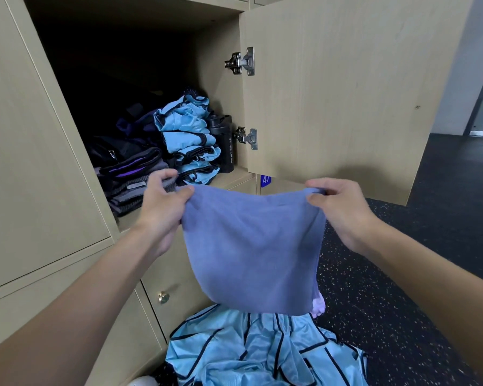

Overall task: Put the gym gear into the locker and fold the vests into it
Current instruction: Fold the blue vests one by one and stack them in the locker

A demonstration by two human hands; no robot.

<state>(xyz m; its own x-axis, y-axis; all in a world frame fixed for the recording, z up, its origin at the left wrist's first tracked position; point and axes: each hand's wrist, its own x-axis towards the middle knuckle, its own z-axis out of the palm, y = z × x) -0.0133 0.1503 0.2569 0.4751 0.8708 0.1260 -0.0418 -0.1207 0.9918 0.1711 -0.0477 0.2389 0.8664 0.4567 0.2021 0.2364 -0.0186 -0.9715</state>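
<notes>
HANDS: left hand and right hand apart, each pinching a top corner of the limp violet-blue knit cloth, which hangs just in front of the open beige wooden locker | RISK: pushed in unfolded, the cloth could topple the stack of folded sky-blue vests at the locker's front, or the black plastic sport bottle beside it; a loose pinch could drop it | ROOM: heap of loose sky-blue vests below the locker on the black speckled rubber floor.

Locker depths lost in shadow, the bags back there just dark shapes. Blue cloth hangs over a pink item, only a corner peeking out. White object cut by the bottom edge, number plate half behind the door
</notes>
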